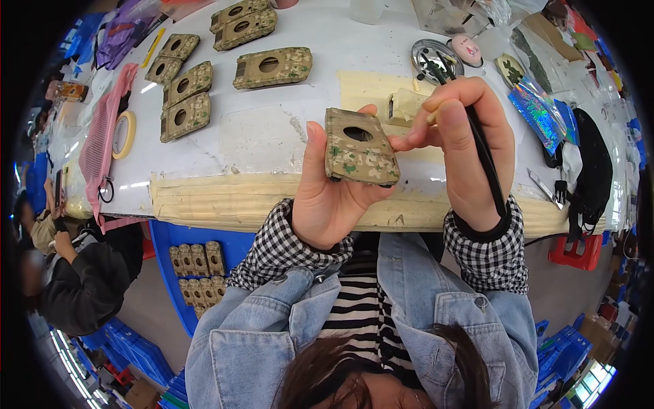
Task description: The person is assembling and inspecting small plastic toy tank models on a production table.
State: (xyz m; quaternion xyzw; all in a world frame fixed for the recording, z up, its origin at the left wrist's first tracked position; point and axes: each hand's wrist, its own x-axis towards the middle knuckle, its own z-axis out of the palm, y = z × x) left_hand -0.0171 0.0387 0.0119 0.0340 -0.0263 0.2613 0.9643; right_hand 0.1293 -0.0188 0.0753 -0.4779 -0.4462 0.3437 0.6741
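**Camouflage shell held up, brush gripped beside it**

Left hand [327, 198] is up over the near edge of the desk [272, 129], palm toward the camera, fingers curled around a tan toy shell [360, 147] painted with green and pale camouflage blotches. The thumb runs up the shell's left side, the other fingers wrap behind and under it, and a fingertip shows above its top edge. The shell sits tilted, its oval hole facing up, held clear of the desk top.

Right hand [470, 143] is just beside it, fingers pressed together around a thin black brush [477, 136]. The handle runs from the wrist up through the fist and out past the knuckles toward a round metal dish [436, 58]. The right index fingertip reaches left and touches the shell's upper right corner. I cannot tell where the brush tip ends.

Both wrists come up from the lower edge in black-and-white checked cuffs under denim sleeves.

On the desk behind, more camouflage shells [272, 68] lie in loose rows, well apart from the hands. A roll of tape [124, 135] lies at the left beside a pink mesh bag [102, 136]. Below the desk edge, a blue bin [170, 252] holds further shells. Another person sits at far left in a dark jacket [82, 279].
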